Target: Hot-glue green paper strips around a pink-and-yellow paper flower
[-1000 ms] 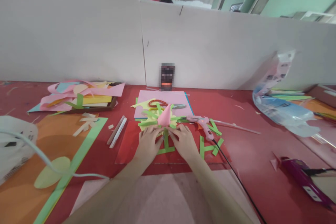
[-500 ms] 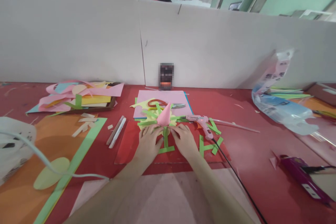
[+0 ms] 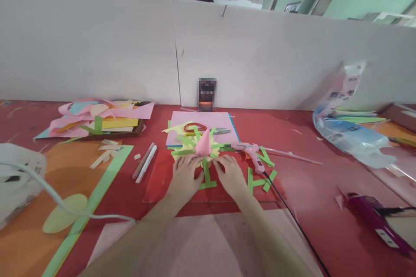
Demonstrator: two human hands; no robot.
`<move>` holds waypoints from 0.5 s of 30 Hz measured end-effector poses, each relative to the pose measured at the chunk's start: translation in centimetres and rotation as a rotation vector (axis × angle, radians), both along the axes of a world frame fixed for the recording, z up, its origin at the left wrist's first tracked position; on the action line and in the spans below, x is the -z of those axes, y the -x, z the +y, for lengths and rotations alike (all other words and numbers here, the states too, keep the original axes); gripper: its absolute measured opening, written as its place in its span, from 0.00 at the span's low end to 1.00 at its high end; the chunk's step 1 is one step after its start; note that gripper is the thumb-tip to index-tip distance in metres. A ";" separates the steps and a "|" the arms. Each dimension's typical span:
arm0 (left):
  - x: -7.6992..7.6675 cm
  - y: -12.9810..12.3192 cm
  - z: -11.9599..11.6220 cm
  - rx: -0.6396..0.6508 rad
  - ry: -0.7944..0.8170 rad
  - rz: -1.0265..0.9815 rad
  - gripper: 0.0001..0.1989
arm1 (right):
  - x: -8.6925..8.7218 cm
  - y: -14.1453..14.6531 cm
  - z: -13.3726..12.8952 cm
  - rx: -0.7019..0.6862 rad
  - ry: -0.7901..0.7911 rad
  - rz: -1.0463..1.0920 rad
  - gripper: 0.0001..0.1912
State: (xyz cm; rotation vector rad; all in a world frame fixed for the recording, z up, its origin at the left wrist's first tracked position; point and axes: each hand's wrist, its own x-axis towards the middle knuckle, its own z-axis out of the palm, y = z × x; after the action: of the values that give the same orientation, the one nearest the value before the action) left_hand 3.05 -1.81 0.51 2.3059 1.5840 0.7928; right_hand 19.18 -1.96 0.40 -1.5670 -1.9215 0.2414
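A pink paper cone (image 3: pixel 203 143) stands point up in the middle of a yellow paper flower (image 3: pixel 187 142) with green paper strips sticking out around it. My left hand (image 3: pixel 186 174) is closed at the flower's near left edge, fingertips by the cone's base. On the near right side, my right hand (image 3: pixel 229 174) has its fingers curled in against the flower's edge. Both sets of fingertips partly hide what they pinch. Under the hands lies a red board (image 3: pixel 159 181) with a green strip (image 3: pixel 208 177) between them. A pink glue gun (image 3: pixel 245 147) rests right of the flower.
Red-handled scissors (image 3: pixel 195 127) lie on pink paper (image 3: pixel 208 117) behind the flower. Two pens (image 3: pixel 144 164) are to the left, near a tray of paper scraps (image 3: pixel 107 123). A black cord (image 3: pixel 282 197) runs past my right arm to the front. Far right lies a purple power strip (image 3: pixel 377 220).
My right fingertips have drawn slightly right, away from the cone's base, leaving a small gap between the hands. The left hand is almost still. The view has shifted a little.
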 end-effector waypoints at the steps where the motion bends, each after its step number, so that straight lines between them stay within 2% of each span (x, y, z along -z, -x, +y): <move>1: 0.0 0.0 0.0 0.000 0.000 0.005 0.16 | 0.0 0.0 0.0 -0.001 0.001 -0.001 0.10; 15: 0.1 0.0 0.1 0.000 -0.008 0.029 0.16 | -0.2 0.1 -0.1 0.002 0.018 -0.006 0.10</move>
State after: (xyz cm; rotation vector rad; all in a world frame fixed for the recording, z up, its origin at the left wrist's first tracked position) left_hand 3.06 -1.70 0.37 2.3334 1.5951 0.7710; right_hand 19.12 -2.09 0.64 -1.5829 -1.9274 0.2542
